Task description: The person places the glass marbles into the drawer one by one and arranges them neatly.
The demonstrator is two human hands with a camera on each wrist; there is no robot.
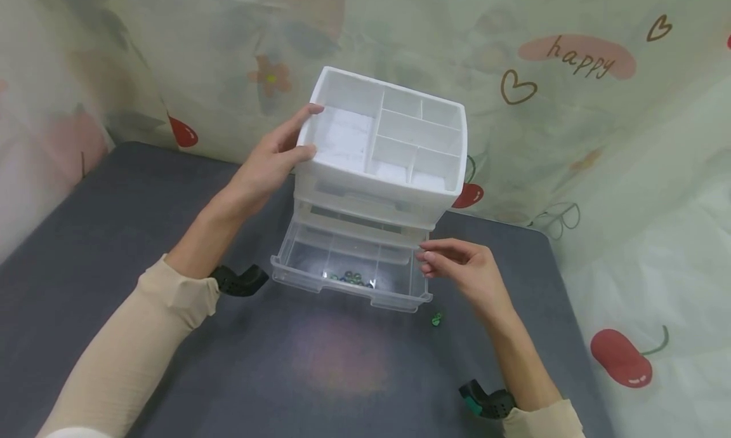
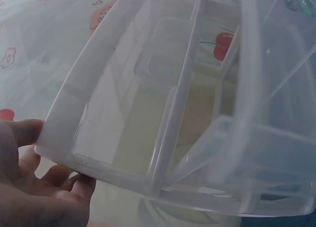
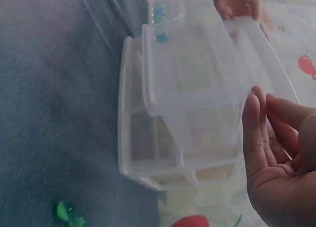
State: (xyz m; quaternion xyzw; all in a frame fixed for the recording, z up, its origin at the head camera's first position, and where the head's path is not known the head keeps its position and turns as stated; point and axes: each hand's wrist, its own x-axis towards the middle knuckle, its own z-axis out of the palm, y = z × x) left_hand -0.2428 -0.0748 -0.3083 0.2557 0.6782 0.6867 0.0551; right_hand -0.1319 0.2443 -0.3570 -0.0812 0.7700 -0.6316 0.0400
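Note:
A white desktop organizer [image 1: 377,184] has a divided open top and a clear plastic drawer [image 1: 297,284] pulled out at its front. Several glass marbles [image 1: 354,277] lie in the drawer near its front wall. My left hand [image 1: 268,159] grips the organizer's upper left side, thumb and fingers at the top rim. Beside the drawer's right edge is my right hand [image 1: 459,266], its fingers bent and the tips close together, with nothing visible between them. In the right wrist view the right hand's fingers [image 3: 254,123] overlap the organizer's side.
Green marbles [image 1: 436,318] lie on the dark grey tabletop [image 1: 228,374], right of the drawer's front corner. A patterned curtain [image 1: 411,38] hangs behind the table and along both sides. Dark wrist devices [image 1: 240,280] are worn on both arms.

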